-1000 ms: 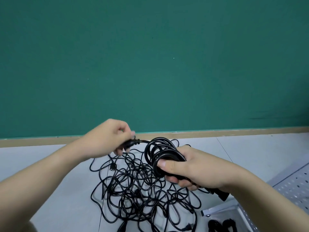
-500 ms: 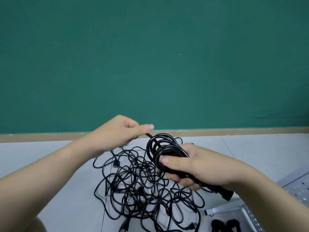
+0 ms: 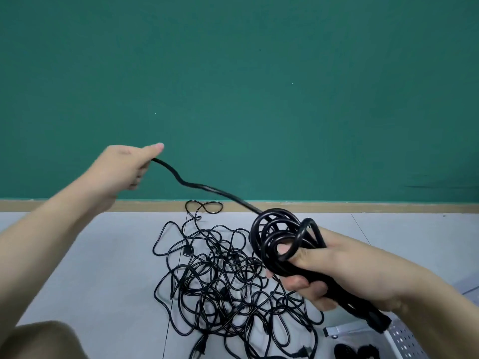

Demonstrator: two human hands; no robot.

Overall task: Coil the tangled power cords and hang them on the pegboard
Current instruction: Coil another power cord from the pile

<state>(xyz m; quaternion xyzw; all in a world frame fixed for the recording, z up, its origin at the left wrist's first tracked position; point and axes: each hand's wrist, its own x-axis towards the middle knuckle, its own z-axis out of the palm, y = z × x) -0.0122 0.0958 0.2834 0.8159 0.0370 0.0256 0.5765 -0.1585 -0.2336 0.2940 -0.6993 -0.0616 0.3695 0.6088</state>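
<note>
My right hand [image 3: 334, 270] grips a tight coil of black power cord [image 3: 278, 237], with the cord's plug end [image 3: 377, 320] sticking out below my wrist. From the coil a free stretch of the same cord [image 3: 197, 186] runs up and left to my left hand [image 3: 121, 167], which holds its end raised in front of the green wall. Below both hands a tangled heap of black cords [image 3: 223, 278] lies on the grey floor. The white pegboard [image 3: 404, 340] shows only as a corner at the bottom right.
A green wall [image 3: 259, 86] with a wooden skirting strip [image 3: 363, 207] closes the floor behind the heap. Two dark coiled cords [image 3: 355, 352] lie by the pegboard's metal frame [image 3: 342, 331]. My knee [image 3: 41, 340] shows at the bottom left.
My left hand has pulled away from the coil, up and to the left, drawing a length of cord out taut. The right hand has kept its grip on the coil.
</note>
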